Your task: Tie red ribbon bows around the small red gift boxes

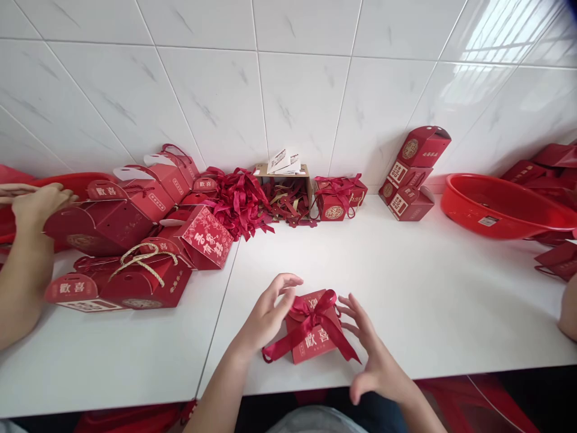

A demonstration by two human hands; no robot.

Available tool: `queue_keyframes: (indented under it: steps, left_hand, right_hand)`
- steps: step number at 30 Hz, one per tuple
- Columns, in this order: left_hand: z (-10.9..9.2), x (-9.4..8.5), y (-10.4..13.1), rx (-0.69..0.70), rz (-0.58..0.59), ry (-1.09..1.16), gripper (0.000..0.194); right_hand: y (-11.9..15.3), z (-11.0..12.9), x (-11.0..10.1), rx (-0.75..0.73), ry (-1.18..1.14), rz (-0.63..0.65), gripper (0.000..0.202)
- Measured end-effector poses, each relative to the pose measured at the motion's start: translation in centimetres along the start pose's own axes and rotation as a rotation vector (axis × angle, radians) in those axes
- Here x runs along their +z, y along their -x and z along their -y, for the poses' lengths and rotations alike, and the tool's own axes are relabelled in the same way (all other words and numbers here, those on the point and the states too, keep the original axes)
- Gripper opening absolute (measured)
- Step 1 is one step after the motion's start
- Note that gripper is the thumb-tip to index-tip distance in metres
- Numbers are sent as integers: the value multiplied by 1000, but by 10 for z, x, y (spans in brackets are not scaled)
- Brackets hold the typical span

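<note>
A red gift box [313, 346] with gold-white characters stands on the white table in front of me. Around it runs a dark red satin ribbon [317, 319], tied in a bow on top, its two tails hanging out to the left and right. My left hand [270, 313] is at the box's left side, fingers curved and apart, close to the bow; whether it touches the box I cannot tell. On the right side, my right hand [367, 346] has its fingers spread and its thumb away from the box. Neither hand grips anything.
Several red boxes [135, 282] are piled at left, beside a co-worker's arm [27, 264]. Along the wall lie loose ribbons [241, 201], a carton of paper pieces [288, 195], a bowed box [338, 198] and stacked boxes [412, 174]. A red basin [505, 207] stands right.
</note>
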State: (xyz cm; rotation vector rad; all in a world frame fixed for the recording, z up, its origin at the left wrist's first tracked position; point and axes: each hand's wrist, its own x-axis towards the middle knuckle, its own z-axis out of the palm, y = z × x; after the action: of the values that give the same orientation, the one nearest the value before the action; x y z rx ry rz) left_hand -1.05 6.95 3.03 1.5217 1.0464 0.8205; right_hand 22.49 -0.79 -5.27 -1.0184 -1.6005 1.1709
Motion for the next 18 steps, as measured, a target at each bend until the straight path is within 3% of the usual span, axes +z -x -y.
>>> queue_keyframes:
  steps: [3,7,10,14,16,18]
  left_hand:
    - [10,-6,3,-25,-41,65,41]
    - [20,-10,11,-46,-43,135,37]
    - [22,-11,17,-30,24,217,32]
    - [18,-6,20,38,56,124,31]
    - [15,-3,19,57,21,69,23]
    - [12,0,16,52,-1,62,12]
  right_hand:
    - [1,-1,9,70,33,33,118]
    - [-5,1,10,56,83,22,113]
    - [-8,3,8,86,161,43,111]
    - [-12,8,7,-27,129,69,124]
    - [-18,14,5,-92,14,45,117]
    - [-28,23,2,-101,-86,-35,96]
